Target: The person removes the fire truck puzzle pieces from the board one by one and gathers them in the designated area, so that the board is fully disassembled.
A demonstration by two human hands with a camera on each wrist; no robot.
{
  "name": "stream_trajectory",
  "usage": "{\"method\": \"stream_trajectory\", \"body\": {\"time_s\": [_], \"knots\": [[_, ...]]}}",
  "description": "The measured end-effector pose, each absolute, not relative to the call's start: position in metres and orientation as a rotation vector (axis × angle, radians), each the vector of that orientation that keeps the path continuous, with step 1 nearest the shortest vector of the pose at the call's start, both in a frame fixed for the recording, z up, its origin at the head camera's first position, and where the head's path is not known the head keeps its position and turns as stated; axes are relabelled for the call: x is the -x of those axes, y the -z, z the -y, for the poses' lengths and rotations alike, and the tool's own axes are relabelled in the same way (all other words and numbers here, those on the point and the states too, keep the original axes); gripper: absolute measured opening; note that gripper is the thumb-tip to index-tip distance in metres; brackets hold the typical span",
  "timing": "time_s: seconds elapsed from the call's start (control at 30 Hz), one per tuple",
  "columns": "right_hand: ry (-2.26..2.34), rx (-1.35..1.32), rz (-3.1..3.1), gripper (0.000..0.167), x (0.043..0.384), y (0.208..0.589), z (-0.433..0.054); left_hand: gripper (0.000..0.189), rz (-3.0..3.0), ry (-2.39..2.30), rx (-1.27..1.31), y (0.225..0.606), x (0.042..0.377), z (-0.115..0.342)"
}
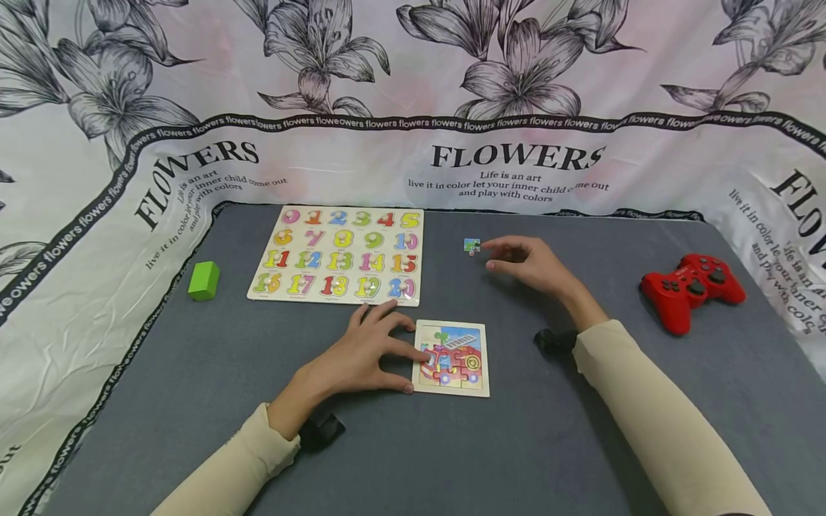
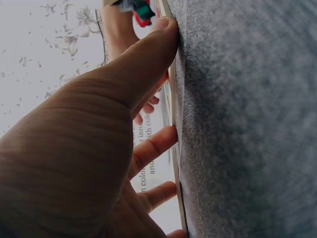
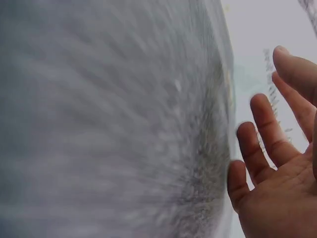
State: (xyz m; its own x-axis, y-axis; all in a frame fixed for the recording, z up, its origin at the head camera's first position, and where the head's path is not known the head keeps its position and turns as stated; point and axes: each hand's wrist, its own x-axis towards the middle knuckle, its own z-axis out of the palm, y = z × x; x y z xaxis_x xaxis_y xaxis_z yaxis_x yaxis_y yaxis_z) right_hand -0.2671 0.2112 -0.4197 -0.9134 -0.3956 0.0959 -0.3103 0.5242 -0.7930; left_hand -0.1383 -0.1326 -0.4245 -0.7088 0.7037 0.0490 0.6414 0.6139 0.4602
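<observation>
A small jigsaw puzzle [image 1: 452, 362] with a red fire truck picture lies in a pale wooden frame [image 1: 476, 391]. My left hand [image 1: 361, 356] rests at its left side, fingers spread, the index fingertip on the picture and the thumb by the frame's lower left edge. In the left wrist view, the left thumb [image 2: 141, 59] lies along a thin board edge. A loose blue-and-green puzzle piece [image 1: 472, 245] lies farther back on the table. Just right of that piece is my right hand [image 1: 532, 265], fingers loosely bent; contact is unclear. The right wrist view shows its fingers [image 3: 267, 124] apart, holding nothing.
A wooden number board [image 1: 325, 255] lies behind my left hand. A green block [image 1: 203, 280] stands at the left table edge and a red game controller [image 1: 692, 290] at the right. A flower-printed cloth [image 1: 510, 165] hangs behind the grey table [image 1: 452, 459].
</observation>
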Motion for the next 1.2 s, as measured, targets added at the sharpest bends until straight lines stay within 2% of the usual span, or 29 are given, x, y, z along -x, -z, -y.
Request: {"method": "stream_trajectory", "body": {"time_s": [0.3,0.53,0.87,1.2], "knots": [[1.332,0.818,-2.535,0.035,0.22,0.414,-0.197,0.049,-2.702,-0.675,-1.118,0.424,0.138,0.132],[1.322,0.952,-2.466,0.033,0.197,0.414,-0.184,0.049,-2.702,-0.662,-1.115,0.425,0.138,0.132],[1.141,1.084,-2.462,0.034,0.186,0.42,-0.166,0.048,-2.709,-0.657,-1.151,0.425,0.138,0.133],[1.04,1.07,-2.499,0.031,0.181,0.422,-0.157,0.049,-2.708,-0.65,-1.148,0.424,0.138,0.132]]}}
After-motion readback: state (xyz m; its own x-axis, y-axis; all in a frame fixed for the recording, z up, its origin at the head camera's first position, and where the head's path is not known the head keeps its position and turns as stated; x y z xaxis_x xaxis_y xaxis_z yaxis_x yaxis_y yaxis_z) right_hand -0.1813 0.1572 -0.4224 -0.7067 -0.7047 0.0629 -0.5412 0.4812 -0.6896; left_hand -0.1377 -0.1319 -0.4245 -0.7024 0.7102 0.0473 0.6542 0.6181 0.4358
